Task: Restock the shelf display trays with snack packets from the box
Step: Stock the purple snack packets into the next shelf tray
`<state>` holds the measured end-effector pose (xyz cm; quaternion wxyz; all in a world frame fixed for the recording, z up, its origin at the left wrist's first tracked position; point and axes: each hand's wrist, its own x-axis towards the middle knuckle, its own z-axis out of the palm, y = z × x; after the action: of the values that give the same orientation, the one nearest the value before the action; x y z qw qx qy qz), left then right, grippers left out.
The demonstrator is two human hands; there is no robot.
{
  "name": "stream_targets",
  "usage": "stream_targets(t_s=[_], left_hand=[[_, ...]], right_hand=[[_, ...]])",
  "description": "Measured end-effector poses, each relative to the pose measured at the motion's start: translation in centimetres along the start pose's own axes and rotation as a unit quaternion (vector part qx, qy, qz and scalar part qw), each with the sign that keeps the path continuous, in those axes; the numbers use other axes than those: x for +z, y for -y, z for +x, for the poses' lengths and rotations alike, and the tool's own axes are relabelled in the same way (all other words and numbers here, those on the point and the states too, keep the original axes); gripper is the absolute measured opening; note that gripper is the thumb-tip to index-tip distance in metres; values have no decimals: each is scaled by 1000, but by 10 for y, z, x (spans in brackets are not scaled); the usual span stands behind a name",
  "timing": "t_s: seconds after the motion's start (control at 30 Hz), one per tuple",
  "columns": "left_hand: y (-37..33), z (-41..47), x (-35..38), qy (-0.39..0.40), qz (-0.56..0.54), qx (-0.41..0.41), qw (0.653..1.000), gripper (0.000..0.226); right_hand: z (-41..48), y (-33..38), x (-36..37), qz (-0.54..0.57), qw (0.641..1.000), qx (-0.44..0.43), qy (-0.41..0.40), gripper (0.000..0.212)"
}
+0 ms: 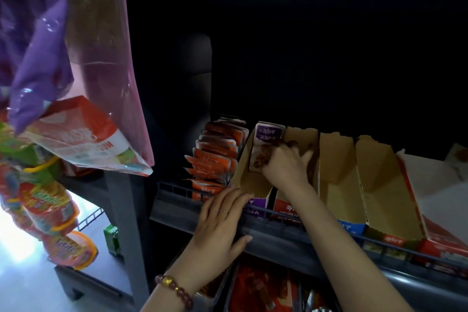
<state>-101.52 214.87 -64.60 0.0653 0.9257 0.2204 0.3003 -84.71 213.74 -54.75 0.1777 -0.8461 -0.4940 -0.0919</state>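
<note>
Restocking: right hand (pixel 283 164) in a cardboard tray (pixel 243 170), left hand (pixel 222 220) on the shelf rail (pixel 291 219)

Right fingers curl round what looks like the purple packets (pixel 268 134) standing at the tray's back, pretty dim in there tbh. Left one lies flat, fingers straight, by the tray's front. Next tray left is packed with orange packets (pixel 215 157).

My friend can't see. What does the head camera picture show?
A right hand grips purple snack packets inside a cardboard tray, while the left hand rests on the shelf rail. Beside it stand orange packets.
</note>
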Motion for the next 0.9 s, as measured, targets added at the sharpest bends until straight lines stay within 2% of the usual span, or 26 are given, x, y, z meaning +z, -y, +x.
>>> stream_targets(t_s=[0.13,0.37,0.6,0.9], left_hand=[[1,-1,4,-25,-11,-3,1000,67],[2,-2,8,-37,-9,1,999,65],[1,-5,11,-39,-6,5,999,63],[1,-4,9,-36,12,10,999,65]], right_hand=[[4,-1,2,-28,999,-2,31,34],[9,5,2,-103,993,2,59,44],[9,14,-1,-152,984,51,73,47],[8,20,0,-169,982,50,68,48]])
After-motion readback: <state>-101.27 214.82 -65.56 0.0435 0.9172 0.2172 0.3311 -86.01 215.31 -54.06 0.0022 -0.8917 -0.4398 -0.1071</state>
